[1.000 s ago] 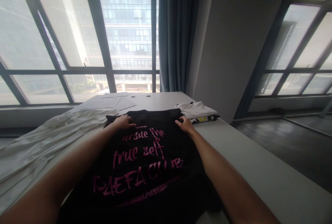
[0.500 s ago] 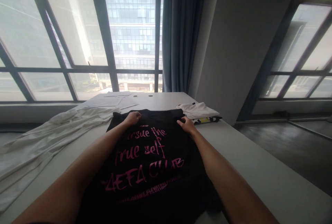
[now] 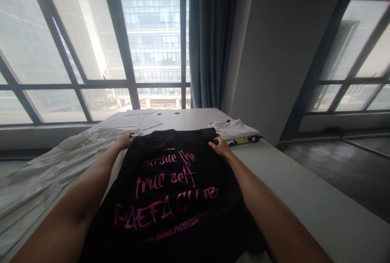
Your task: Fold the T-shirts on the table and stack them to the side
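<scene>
A black T-shirt (image 3: 170, 190) with pink lettering lies spread out in front of me, its far edge toward the window. At its far left corner, my left hand (image 3: 124, 141) is closed with the fingertips pinching the cloth. My right hand (image 3: 220, 147) grips the far right edge, thumb and forefinger on the fabric. The near end of the shirt runs out of the bottom of the view.
White cloth (image 3: 57, 161) lies rumpled along the left of the white table (image 3: 292, 190), with flat white sheets (image 3: 131, 119) beyond it. A folded pile of clothes (image 3: 236, 130), white on top, sits to the right. A blue curtain (image 3: 210, 44) and windows stand behind.
My left hand has moved left from the shirt's upper edge to its far left corner, and the cloth there is spread wider. My right hand stays at the right edge.
</scene>
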`<state>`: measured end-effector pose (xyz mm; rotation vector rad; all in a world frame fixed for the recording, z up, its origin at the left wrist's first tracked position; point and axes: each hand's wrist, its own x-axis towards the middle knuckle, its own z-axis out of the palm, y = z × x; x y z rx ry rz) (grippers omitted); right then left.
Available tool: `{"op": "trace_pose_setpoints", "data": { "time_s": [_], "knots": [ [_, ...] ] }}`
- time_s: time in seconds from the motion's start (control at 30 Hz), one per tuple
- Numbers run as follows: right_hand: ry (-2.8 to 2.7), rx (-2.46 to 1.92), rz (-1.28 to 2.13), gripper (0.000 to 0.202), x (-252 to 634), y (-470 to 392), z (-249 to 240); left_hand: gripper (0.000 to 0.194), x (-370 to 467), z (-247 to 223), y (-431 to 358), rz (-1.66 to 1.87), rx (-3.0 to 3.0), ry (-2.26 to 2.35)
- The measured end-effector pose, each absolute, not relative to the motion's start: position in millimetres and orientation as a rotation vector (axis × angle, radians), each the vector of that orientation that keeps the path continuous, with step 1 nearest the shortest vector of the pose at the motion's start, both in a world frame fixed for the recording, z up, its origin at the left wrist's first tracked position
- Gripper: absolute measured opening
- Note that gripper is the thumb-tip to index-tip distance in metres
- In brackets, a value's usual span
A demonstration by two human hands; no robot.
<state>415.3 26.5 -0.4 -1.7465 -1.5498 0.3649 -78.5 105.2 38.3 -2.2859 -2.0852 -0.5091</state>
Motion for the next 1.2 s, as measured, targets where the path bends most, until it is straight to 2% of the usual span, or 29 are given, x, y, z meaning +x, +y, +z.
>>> {"op": "trace_pose_setpoints", "data": {
  "time_s": [0.17,0.37,0.5,0.57,0.63,0.7,0.77,1.03,1.1,1.2],
  "knots": [
    [-1.536,-1.733,0.36,0.034,416.5,27.5,-2.1,0.02,-72.3,49.4,105.2,-0.498,-2.238,-2.127],
    [-1.479,-1.691,0.385,0.035,418.2,30.0,-4.2,0.029,-46.1,61.8,101.3,-0.518,-2.127,-1.96],
    [-1.37,-1.642,0.452,0.04,417.6,32.1,-0.5,0.031,-32.7,52.7,83.8,-0.305,-2.453,-1.731],
    [-1.303,-1.601,0.515,0.043,415.0,32.4,3.4,0.039,-31.9,43.8,69.0,-0.247,-2.675,-1.588],
    [-1.252,-1.562,0.552,0.045,409.8,33.0,8.8,0.056,-33.3,34.1,52.3,-0.249,-2.827,-1.505],
    [-1.235,-1.54,0.559,0.045,401.2,35.3,16.4,0.07,-33.0,24.9,37.2,-0.274,-2.864,-1.544],
    [-1.255,-1.521,0.548,0.044,388.7,39.9,27.4,0.076,-28.5,16.6,26.7,-0.269,-2.836,-1.65],
    [-1.553,-1.463,0.296,0.033,285.1,47.4,78.8,0.066,-8.9,-1.1,21.0,-0.34,-2.689,-1.878],
    [-1.779,-1.348,0.315,0.034,251.2,38.6,75.8,0.066,-10.0,-0.9,19.5,-0.403,-2.687,-1.894],
    [-2.159,-1.088,0.529,0.041,212.7,24.8,59.6,0.065,-11.7,0.0,16.2,-0.498,-2.667,-1.946]
  ]
}}
